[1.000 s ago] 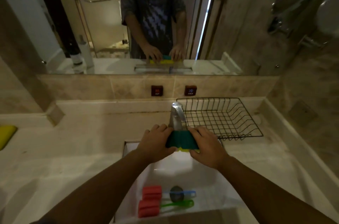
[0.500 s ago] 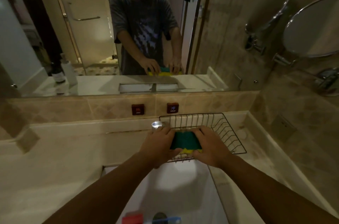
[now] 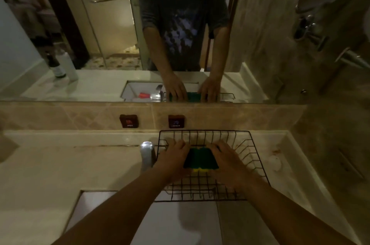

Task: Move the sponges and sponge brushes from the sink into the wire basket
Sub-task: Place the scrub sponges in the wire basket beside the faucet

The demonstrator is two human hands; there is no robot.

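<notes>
Green-topped yellow sponges [image 3: 200,158] are pressed together between my two hands, inside the black wire basket [image 3: 252,156] on the counter behind the sink. My left hand [image 3: 173,159] grips their left side and my right hand [image 3: 226,161] grips their right side. The sponges are low in the basket; whether they rest on its floor I cannot tell. The white sink [image 3: 160,222] shows only its upper part at the bottom of the view, and the sponge brushes in it are out of frame.
A chrome faucet [image 3: 146,151] stands just left of the basket. Hot and cold wall buttons [image 3: 129,121] sit above the counter, under a wide mirror. A round mirror on an arm [image 3: 324,24] juts from the right wall. Beige counter [image 3: 60,164] spreads left.
Both hands carried the sponges forward from over the sink, past the faucet, and down into the basket. The view tilted up, so the red brushes left the frame.
</notes>
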